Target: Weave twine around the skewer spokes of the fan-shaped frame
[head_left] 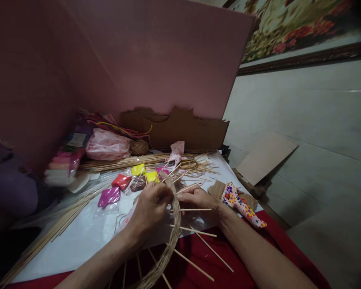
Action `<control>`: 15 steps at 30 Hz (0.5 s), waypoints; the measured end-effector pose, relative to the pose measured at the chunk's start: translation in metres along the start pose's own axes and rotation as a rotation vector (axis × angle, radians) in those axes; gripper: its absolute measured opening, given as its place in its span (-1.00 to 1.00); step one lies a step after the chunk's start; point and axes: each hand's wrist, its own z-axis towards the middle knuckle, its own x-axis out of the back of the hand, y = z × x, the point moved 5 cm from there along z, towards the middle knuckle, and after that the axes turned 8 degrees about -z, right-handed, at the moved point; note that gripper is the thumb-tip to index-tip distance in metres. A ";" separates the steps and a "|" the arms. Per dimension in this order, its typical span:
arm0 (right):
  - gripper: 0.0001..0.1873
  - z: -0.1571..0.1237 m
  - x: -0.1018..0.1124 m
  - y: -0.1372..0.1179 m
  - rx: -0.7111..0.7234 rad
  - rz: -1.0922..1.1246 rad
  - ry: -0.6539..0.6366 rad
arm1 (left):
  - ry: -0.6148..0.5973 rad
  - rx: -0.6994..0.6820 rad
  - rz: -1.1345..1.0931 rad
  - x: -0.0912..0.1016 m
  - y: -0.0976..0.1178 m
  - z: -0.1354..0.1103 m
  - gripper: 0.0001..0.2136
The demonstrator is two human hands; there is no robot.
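Observation:
A curved band of woven brown twine (176,218) stands upright before me, with thin wooden sticks (195,230) passing through it and pointing outward. My left hand (155,200) is closed around the inner side of the band near its upper part. On the opposite side, my right hand (198,198) pinches at the same band, its thumb and fingers pressed together beside a stick. The fingertips of both hands are partly hidden by the band. The lower end of the band runs out of the picture at the bottom.
Small bags of purple (108,197), red (121,182) and yellow clay-like material lie on the white sheet. Behind are a twine ball (139,147), long sticks (120,161) and torn cardboard (174,126). A flowered fabric piece (243,206) lies right, on the red cloth (291,249).

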 end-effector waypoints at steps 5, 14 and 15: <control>-0.69 0.001 0.001 0.000 0.010 -0.010 -0.008 | 0.007 -0.009 -0.039 0.000 0.000 0.000 -0.89; -0.67 0.001 0.002 -0.001 0.029 -0.020 0.002 | -0.075 -0.078 0.027 -0.004 0.002 0.000 -0.78; -0.68 0.001 0.003 -0.001 0.034 -0.018 0.001 | -0.076 -0.076 0.034 -0.004 0.002 0.000 -0.78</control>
